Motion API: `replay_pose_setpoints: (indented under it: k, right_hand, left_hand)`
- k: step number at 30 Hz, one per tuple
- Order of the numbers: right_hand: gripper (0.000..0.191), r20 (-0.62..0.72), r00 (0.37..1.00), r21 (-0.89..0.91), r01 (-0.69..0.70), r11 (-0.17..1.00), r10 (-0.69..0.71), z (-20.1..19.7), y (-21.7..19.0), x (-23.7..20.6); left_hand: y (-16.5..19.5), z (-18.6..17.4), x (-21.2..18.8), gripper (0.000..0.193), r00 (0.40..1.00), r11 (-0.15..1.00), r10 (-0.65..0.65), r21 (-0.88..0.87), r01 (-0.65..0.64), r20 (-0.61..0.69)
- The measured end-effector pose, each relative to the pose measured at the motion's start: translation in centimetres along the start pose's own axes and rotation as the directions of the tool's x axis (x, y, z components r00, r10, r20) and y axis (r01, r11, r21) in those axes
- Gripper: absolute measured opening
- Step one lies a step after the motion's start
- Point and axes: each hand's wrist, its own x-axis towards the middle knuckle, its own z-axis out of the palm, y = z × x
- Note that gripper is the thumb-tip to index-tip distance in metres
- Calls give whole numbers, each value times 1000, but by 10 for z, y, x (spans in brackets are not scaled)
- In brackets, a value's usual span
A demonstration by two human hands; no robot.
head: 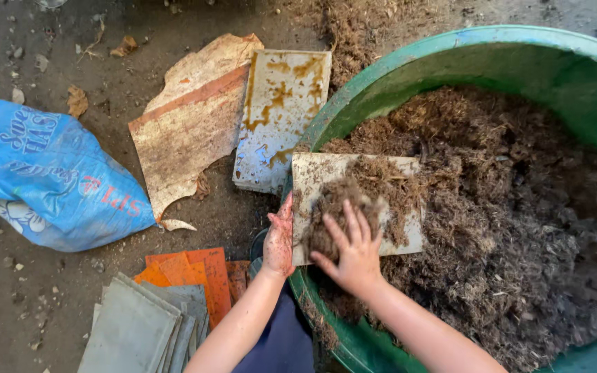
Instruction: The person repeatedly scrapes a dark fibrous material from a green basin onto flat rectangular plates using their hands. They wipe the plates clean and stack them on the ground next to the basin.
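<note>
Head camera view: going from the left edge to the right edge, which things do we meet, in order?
Blue sack → broken brown sheet → stained white tile → left hand → right hand pressing brown fibre on a flat board → green tub of brown fibre.
</note>
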Motion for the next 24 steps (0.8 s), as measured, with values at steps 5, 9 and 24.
replay_pose_setpoints:
  k: [5, 9, 24]
  right_hand:
    - [80, 2, 1000, -9, 5, 1000, -5, 8, -26, 3]
    - [76, -96, 995, -1, -20, 1000, 20, 7, -35, 64]
    - [68, 0, 1000, 133, 12, 991, -12, 3, -15, -30]
  left_hand:
    - [-14, -18, 1, 89, 992, 972, 92, 224, -70, -90]
    - [-19, -23, 6, 83, 984, 969, 86, 245, -46, -157]
    - [-3, -4, 2, 91, 996, 990, 21, 141, -8, -92]
